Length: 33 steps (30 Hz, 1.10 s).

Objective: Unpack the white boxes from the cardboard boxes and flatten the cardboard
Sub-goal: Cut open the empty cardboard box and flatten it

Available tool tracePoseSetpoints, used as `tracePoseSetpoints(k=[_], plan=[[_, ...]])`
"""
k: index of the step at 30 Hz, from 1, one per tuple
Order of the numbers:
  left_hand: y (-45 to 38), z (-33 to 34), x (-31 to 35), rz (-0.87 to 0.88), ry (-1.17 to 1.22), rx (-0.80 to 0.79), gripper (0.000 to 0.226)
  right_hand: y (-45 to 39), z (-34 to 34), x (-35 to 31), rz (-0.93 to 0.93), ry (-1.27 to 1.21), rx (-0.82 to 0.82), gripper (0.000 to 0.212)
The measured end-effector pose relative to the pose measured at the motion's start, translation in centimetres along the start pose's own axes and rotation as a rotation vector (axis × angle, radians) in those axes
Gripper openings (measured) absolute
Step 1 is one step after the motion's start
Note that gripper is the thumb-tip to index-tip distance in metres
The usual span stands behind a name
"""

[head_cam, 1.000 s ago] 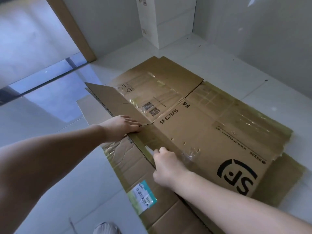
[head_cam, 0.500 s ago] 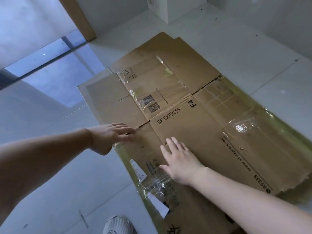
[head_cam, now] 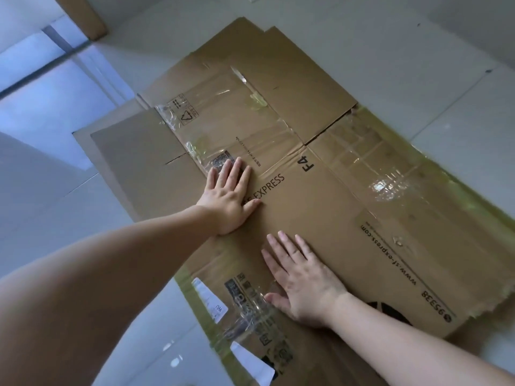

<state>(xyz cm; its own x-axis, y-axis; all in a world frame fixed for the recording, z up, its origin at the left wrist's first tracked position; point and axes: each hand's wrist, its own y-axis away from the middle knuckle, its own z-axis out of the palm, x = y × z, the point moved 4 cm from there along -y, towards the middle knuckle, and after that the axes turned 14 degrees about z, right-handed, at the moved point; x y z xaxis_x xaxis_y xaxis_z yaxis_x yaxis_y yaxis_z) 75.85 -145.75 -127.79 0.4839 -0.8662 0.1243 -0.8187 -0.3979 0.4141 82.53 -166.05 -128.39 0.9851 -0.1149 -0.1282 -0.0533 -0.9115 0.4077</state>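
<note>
Flattened cardboard [head_cam: 320, 213] lies flat on the tiled floor [head_cam: 69, 213], centre to right. Left hand [head_cam: 227, 203] presses palm-down mid-sheet, fingers [head_cam: 231, 174] spread, gripping nothing. Right hand [head_cam: 303, 285] lies nearer, just right of it, palm-down, fingers splayed, gripping nothing.

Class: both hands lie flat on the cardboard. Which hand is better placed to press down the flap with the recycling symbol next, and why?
Left. The left hand already lies at that flap's near edge, fingertips on its tape; the right hand rests nearer the person, on the main panel.
</note>
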Motion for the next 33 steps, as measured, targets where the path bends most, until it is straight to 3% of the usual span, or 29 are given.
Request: tracePoseSetpoints(k=[4,7,11,15,20,25,29,33], plan=[[-0.4,-1.1,0.0,0.077,-0.091,0.083,0.085,-0.4,-0.7,1.1,0.02,-0.017,0.022,0.077],[-3.5,-2.9,1.0,0.246,-0.119,0.117,0.078,-1.7,-2.4,7.2,0.263,0.001,0.117,0.081],[-9.2,-5.1,4.9,0.419,-0.097,0.105,0.067,-1.4,-3.7,13.6,0.456,0.062,0.013,0.088],[-11.8,-4.6,6.4,0.39,-0.112,0.057,0.067,-1.5,-3.5,14.2,0.417,0.043,-0.003,0.09],[-11.6,-5.3,6.6,0.361,-0.059,-0.03,0.068,-1.4,-4.7,14.1,0.452,0.024,-0.135,0.094],[-6.2,-4.4,1.0,-0.008,0.122,0.2,0.063,-1.1,-5.2,10.5,0.446,-0.049,-0.02,0.095],[0.3,-3.1,-5.2,-0.319,0.142,0.215,0.061,-0.2,-4.7,2.1,0.153,-0.106,0.031,0.087],[7.4,-2.4,-9.2,-0.846,0.294,0.271,0.061,2.6,-2.4,-6.9,-0.083,-0.062,0.026,0.096]])
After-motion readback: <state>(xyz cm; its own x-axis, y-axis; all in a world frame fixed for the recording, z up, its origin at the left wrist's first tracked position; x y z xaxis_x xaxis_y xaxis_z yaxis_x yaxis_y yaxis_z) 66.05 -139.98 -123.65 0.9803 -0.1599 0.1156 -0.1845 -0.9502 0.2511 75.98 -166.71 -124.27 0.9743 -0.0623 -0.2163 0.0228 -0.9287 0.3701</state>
